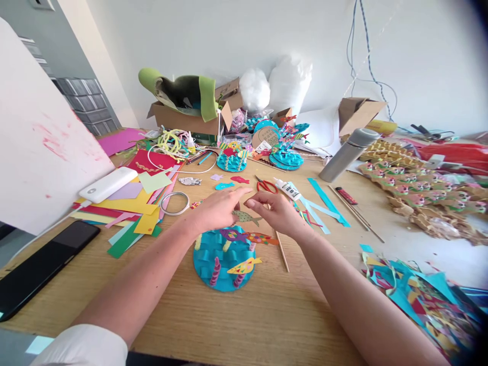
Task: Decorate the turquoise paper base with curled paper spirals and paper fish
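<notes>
A round blue paper base [206, 277] stands on the table, with curled paper posts [215, 271] rising from it. It carries a yellow paper fish [243, 266], a purple paper fish [233, 235] and an orange paper fish [262, 238]. Over its far edge is a green dotted paper fish [247, 217]. My left hand [217, 207] has its curled fingers at that green fish's head and seems to grip it; the fingertips are partly hidden. Close by on the right, my right hand [280, 214] is closed, thumb near the fingers; anything in it is too small to name.
Beyond my hands lie loose paper fish [240, 180], red-handled pliers [267, 186] and a glue bottle [287, 189]. Coloured paper [143, 203], a tape roll [174, 203] and a phone [49, 264] are left. A grey flask [346, 155] and paper scraps [427, 300] are right.
</notes>
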Motion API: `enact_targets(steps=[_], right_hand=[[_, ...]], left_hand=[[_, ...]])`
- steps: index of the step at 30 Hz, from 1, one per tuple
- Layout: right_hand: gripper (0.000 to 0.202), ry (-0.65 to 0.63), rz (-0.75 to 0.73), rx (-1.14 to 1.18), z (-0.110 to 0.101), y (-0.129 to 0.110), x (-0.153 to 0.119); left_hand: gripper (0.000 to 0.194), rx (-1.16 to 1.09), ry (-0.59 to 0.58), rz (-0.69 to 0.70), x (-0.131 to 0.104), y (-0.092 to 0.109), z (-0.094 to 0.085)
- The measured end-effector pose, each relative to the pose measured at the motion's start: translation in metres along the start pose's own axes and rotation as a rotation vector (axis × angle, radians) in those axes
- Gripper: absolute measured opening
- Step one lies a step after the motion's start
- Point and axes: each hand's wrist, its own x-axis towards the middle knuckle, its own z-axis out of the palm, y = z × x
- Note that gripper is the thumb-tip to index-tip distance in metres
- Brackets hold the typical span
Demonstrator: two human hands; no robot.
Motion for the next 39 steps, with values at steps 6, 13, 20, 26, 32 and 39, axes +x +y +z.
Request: enact_targets(steps=[6, 13, 20, 26, 32, 39], right_hand=[[0.057, 0.114, 0.049, 0.059, -0.017, 0.003, 0.001], [0.056, 0.228, 0.091, 0.044, -0.027, 0.001, 0.0], [0.046, 0.383, 0.117, 0.128, -0.027, 0.014, 0.003], [0.033, 0.367, 0.118, 0.064, -0.012, 0.031, 0.013], [0.018, 0.091, -0.076, -0.388, -0.001, 0.035, 0.06], [0.023, -0.39, -0.376, -1.044, 0.024, 0.037, 0.118]], left_hand=[[0.082, -0.011, -0.023, -0.016, -0.001, -0.001, -0.006], [0.065, -0.206, 0.086, -0.038, -0.012, -0.002, -0.028], [0.057, -0.549, 0.645, -0.038, -0.016, -0.014, -0.054], [0.041, -0.681, 1.017, -0.063, -0.023, -0.023, -0.074], [0.031, -0.7, 1.15, -0.064, -0.033, -0.022, -0.084], [0.032, -0.613, 1.183, -0.066, -0.04, -0.021, -0.091]])
